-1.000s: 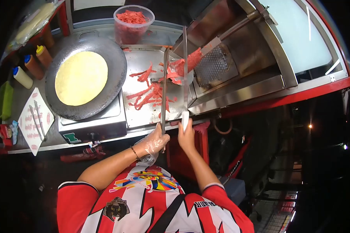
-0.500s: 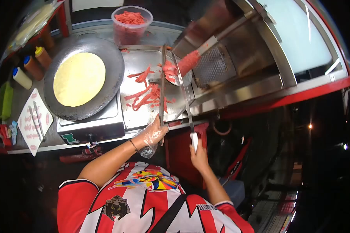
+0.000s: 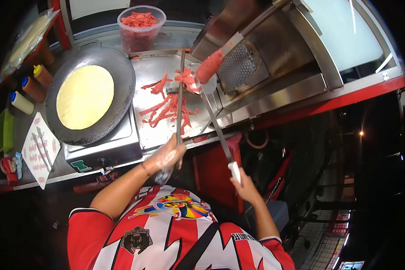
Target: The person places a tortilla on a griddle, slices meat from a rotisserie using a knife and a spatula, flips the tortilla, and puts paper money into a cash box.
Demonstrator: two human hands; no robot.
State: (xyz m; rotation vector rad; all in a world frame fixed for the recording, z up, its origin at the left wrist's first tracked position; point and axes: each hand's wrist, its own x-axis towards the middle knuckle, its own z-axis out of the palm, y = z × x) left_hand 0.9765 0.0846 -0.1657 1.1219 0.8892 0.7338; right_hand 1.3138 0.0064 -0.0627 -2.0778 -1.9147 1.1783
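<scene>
My gloved left hand [image 3: 167, 155] is curled around the metal tongs [image 3: 179, 105], and my right hand [image 3: 246, 186] grips the knife [image 3: 218, 130] by its white handle. The blade reaches the left end of the skewered red meat [image 3: 209, 66], at the far right of the tray [image 3: 144, 68]. Red strips [image 3: 168, 109] lie there, left of the blade.

"What sits over to your left?"
"You have three bottles [image 3: 33, 91] in a row, one white and two brown, with a clear plastic bag [image 3: 29, 41] beyond them."
"And nearer you?"
"A green box [image 3: 5, 131], just left of a printed paper sheet [image 3: 33, 156] with small metal tongs [image 3: 46, 149] on it."
"Closer to your middle?"
"Your black pan [image 3: 122, 104], on a burner [image 3: 103, 156], with a round yellow flatbread [image 3: 85, 96] in it."
</scene>
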